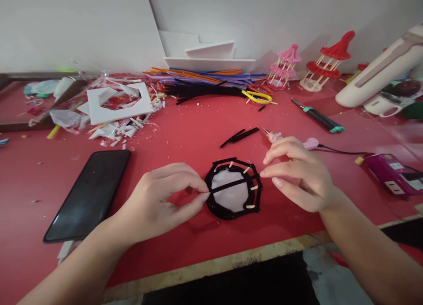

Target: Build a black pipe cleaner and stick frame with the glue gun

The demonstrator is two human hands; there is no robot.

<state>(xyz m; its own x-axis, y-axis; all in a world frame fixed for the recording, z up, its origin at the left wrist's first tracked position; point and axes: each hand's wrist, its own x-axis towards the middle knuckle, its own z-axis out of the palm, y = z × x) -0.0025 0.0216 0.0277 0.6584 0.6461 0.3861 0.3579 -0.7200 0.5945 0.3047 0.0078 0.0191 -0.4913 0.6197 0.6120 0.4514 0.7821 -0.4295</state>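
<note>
A black pipe cleaner point(234, 184) stretches across the top of a small round craft frame point(222, 213). The frame has a thick black fuzzy rim, a white base point(233, 199), short pale sticks and an angular black outer ring. Thumb and forefinger of my left hand point(172, 195) are pinched on the strip's left end, at the frame's left edge. My right hand point(299, 177) hovers at the right edge with its fingers apart; one fingertip is at or close to the strip's right end. Behind the frame lie loose cut black pieces point(238, 136).
A phone point(87, 195) lies left. Behind are foam scraps point(120, 102), a pipe-cleaner bundle point(205, 82) and yellow-handled scissors point(257, 97). A cutter knife point(319, 115), pink glue gun point(310, 143), purple power strip point(393, 175), and pink point(282, 69) and red point(330, 60) towers are rightward.
</note>
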